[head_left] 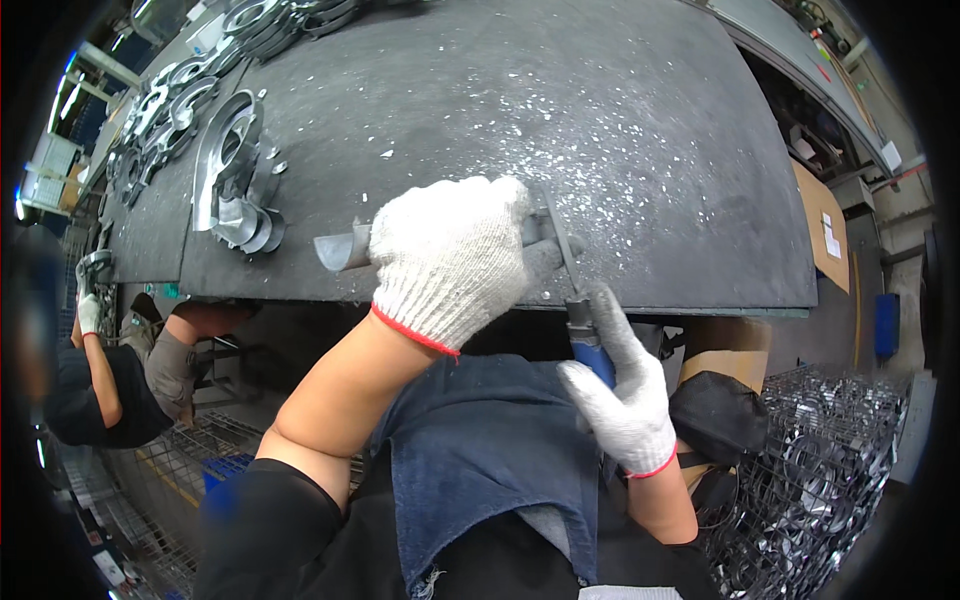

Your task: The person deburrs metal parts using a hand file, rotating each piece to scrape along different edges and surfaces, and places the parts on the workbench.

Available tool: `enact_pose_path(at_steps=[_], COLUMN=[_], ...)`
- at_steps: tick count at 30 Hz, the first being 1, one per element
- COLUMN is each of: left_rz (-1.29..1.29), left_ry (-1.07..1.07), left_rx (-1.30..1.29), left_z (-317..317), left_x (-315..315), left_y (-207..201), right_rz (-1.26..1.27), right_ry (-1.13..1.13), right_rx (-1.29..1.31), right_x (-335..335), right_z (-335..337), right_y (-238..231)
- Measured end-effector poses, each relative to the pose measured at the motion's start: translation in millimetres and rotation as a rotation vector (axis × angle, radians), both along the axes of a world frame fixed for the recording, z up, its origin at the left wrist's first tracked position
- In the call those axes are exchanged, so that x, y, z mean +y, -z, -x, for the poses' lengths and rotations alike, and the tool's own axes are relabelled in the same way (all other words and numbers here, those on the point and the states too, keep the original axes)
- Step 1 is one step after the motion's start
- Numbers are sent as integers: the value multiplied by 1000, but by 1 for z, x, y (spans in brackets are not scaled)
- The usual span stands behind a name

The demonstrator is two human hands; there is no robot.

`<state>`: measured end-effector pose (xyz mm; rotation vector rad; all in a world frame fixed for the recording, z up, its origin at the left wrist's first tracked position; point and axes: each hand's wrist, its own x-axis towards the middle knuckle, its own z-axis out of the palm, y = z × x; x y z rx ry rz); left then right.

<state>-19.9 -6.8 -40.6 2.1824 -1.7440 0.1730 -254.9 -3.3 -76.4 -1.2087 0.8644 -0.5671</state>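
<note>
My left hand (450, 255), in a white knit glove with a red cuff, is closed over a grey metal casting (341, 250) at the table's front. A tubular end of the casting sticks out to the left; most of it is hidden under the glove. My right hand (628, 395), gloved the same way, grips the blue handle of a narrow file (564, 245). The file's blade points away from me and lies close beside the fingers of my left hand. Whether it touches the casting cannot be made out.
Metal shavings (570, 140) are scattered over the dark table (420, 60). One casting (235, 175) lies at left, with several more piled behind it. A wire basket (810, 470) full of metal parts stands at lower right, near a cardboard box (735, 350). Another person (105, 385) works at far left.
</note>
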Motion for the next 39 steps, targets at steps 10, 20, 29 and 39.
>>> enact_pose_path(at_steps=[10, 20, 29, 39], left_rz=[-113, 275, 579, 637], left_ry=[23, 34, 254, 448], left_rx=[-80, 381, 217, 1090], left_z=[23, -9, -21, -70], left_x=[1, 19, 27, 19], left_y=[-7, 5, 29, 49], right_rz=[-215, 70, -260, 113], right_ry=[-156, -18, -9, 56], right_rx=[19, 11, 67, -86], right_x=[-5, 4, 10, 6], right_z=[3, -14, -23, -16], right_y=[-32, -6, -47, -58])
